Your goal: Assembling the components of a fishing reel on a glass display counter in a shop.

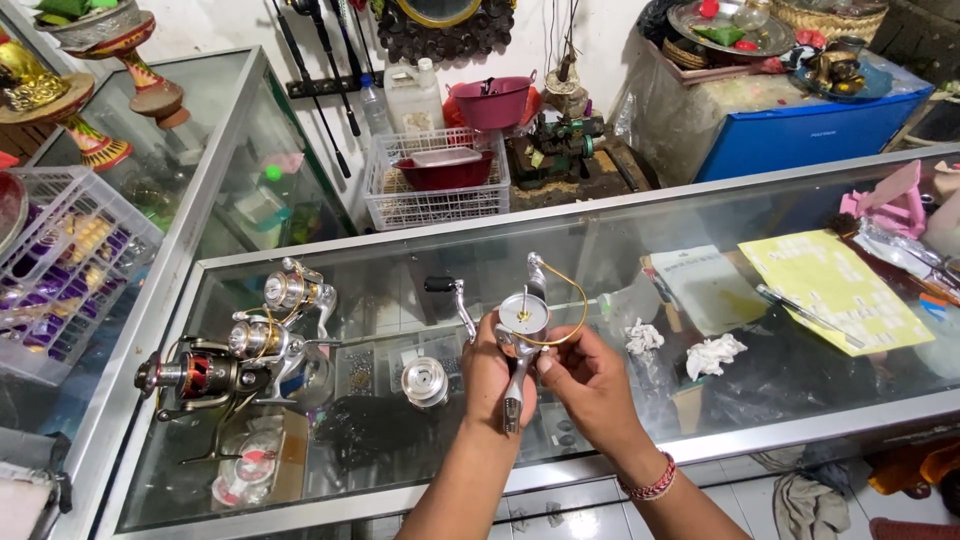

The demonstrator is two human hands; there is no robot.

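Note:
I hold a silver spinning fishing reel (524, 318) with a gold bail wire above the glass counter (400, 275). My left hand (492, 378) grips its body and foot from the left, below the black-knobbed crank handle (446, 290). My right hand (587, 378), with a red bead bracelet at the wrist, pinches the reel from the right near the bail. The reel's spool is off, and a bare shaft sticks up. A silver spool (425, 381) lies on the glass left of my left hand.
Three other reels (240, 345) stand on the counter's left. Crumpled tissues (715, 354), a yellow sheet (835, 288) with a pen and a pink object lie right. A white basket (436, 178) with a red bowl sits behind the counter.

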